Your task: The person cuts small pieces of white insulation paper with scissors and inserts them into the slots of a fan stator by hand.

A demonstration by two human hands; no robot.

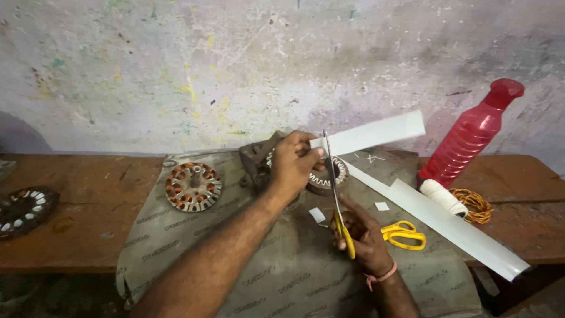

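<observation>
Left hand [292, 162] pinches white paper strip [376, 132], flat, long, held level. Right hand [362, 232] grips yellow-handled scissors [336, 188], blades upright at strip's left end. Red bottle [471, 138] far right.

A red plastic bottle [471, 138] leans against the wall at the table [76, 218] rt end, w/ a copper wire coil [474, 203] beside it. Spare yellow scissors [405, 234] lie on the gray cloth [176, 235]; a wound stator [193, 186] sits left-center.

Left hand [292, 162] hides part of the wound stator [327, 174] behind it. Scissor handles [347, 235] partly buried in right hand [364, 234]. Dark stator [25, 209] cut off at frame's left edge.
</observation>
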